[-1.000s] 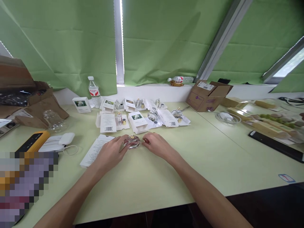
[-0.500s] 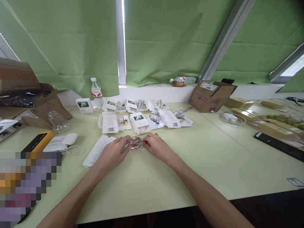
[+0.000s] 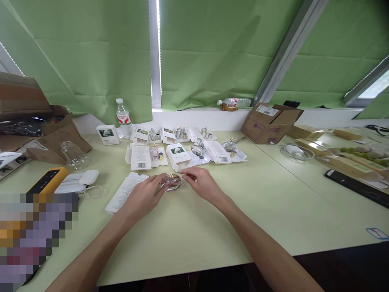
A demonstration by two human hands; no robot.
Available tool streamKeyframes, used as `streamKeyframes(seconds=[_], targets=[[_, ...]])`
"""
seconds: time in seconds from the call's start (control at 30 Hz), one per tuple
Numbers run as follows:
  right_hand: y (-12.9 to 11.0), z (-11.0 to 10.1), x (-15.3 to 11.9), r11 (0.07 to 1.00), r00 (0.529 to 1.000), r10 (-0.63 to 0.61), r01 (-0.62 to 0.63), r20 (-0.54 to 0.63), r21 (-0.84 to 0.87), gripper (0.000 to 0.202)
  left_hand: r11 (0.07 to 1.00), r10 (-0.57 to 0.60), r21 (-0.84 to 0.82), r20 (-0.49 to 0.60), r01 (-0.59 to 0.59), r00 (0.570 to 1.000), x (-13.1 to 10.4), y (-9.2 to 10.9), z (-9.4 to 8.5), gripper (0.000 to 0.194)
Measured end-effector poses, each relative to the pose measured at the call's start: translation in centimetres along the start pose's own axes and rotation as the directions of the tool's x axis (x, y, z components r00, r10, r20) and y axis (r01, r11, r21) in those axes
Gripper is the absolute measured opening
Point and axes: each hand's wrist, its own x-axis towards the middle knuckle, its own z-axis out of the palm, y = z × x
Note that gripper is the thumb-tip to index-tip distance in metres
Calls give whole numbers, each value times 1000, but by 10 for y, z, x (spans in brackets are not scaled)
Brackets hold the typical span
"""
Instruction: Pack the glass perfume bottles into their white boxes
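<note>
A round, clear glass perfume bottle (image 3: 172,183) with a gold neck stands on the table in front of me. My left hand (image 3: 148,190) is closed around its left side, thumb in front and fingers behind. Just to the right of the bottle is my right hand (image 3: 203,184), its thumb and fingers drawn together in a pinch; whatever may be between them is too small to make out. Beside my left forearm lies a white printed carton (image 3: 126,192). Behind the hands sit several opened white boxes (image 3: 179,156) with small perfume bottles (image 3: 198,149) in white trays.
At the left are a clear jar (image 3: 73,156), a white charger (image 3: 80,181) and a yellow-black device (image 3: 48,182). A water bottle (image 3: 122,117) stands at the back. On the right are a cardboard box (image 3: 270,123), a coiled cable (image 3: 297,152) and a long black bar (image 3: 358,186).
My right hand has risen slightly and shifted back beside the bottle's neck. It now hides the small gold-green piece seen behind it earlier. My left hand and the bottle stay put.
</note>
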Motion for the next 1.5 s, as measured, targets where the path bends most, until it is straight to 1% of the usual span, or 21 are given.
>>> streamKeyframes(seconds=[0.07,0.13,0.2,0.27,0.37,0.47,0.6,0.83,1.03,1.2,1.37,1.5], targets=[[0,0,0,992,1000,18,-16,-20,124,23,1000,-5,4,1,5,1000,0,0,0,33],[1,0,0,973,998,68,-66,-2,219,21,1000,-5,3,2,5,1000,0,1,-1,33],[2,2,0,952,993,113,-116,26,284,20,1000,-4,-1,4,4,1000,0,1,-2,33],[4,3,0,940,991,128,-134,40,312,21,1000,-5,-6,7,5,1000,-1,2,-3,33],[5,6,0,950,993,115,-120,32,288,22,1000,0,-6,9,0,1000,-1,2,-3,34],[3,6,0,974,997,71,-71,6,215,22,1000,5,6,4,-5,1000,0,1,-3,33],[-1,5,0,990,997,27,-16,-77,141,22,1000,9,22,8,-9,1000,0,0,-2,31],[-3,6,1,976,985,-24,61,-173,209,22,999,31,21,17,-31,999,-2,0,-1,28],[-10,8,-1,959,977,6,55,-214,278,25,998,53,34,24,-54,998,-2,2,-1,26],[-18,8,-2,949,973,5,68,-232,308,22,997,58,52,24,-59,998,-2,1,-1,28],[-23,10,-4,957,973,-18,83,-228,278,20,998,54,28,17,-54,998,-3,1,-1,28],[-25,14,-5,965,963,-64,127,-263,230,18,998,57,21,18,-58,998,-3,2,-1,28]])
